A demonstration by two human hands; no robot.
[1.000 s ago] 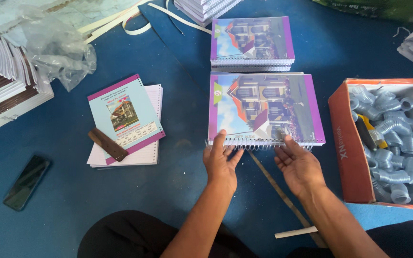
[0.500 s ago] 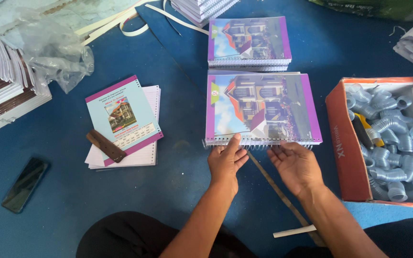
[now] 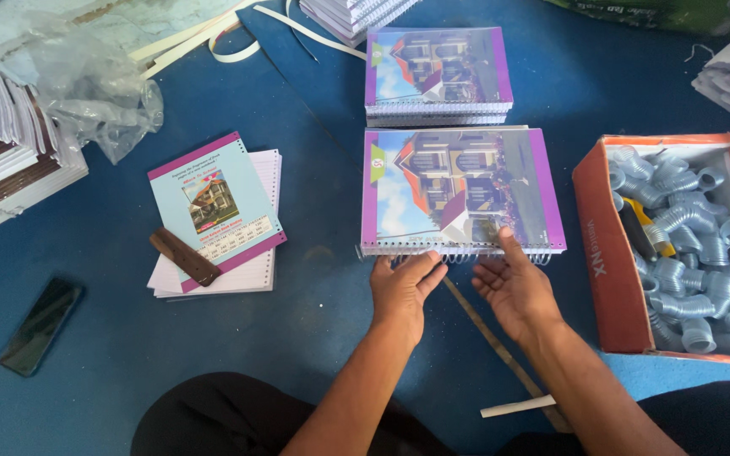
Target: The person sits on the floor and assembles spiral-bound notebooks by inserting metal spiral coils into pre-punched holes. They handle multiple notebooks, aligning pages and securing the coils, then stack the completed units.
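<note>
A notebook [image 3: 458, 186] with a purple-edged picture cover lies flat on the blue floor, its wire spiral binding [image 3: 454, 252] along the near edge. My left hand [image 3: 405, 287] has its fingertips on the spiral's left part. My right hand [image 3: 513, 287] lies palm-up beside it, its thumb pressing the cover's near edge just above the spiral. Neither hand holds anything loose. A stack of alike bound notebooks [image 3: 438, 74] sits just beyond.
An orange box [image 3: 603, 253] of pale blue spiral coils stands at the right. A light blue cover on loose punched sheets [image 3: 217, 215] with a brown bar [image 3: 184, 257] lies left. A dark phone [image 3: 41, 325], plastic wrap [image 3: 95, 93], paper stacks [image 3: 2, 143] and a thin rod [image 3: 492, 338] are around.
Both hands have shifted slightly along the spiral edge; the right thumb now presses on the cover. The notebook stays in place.
</note>
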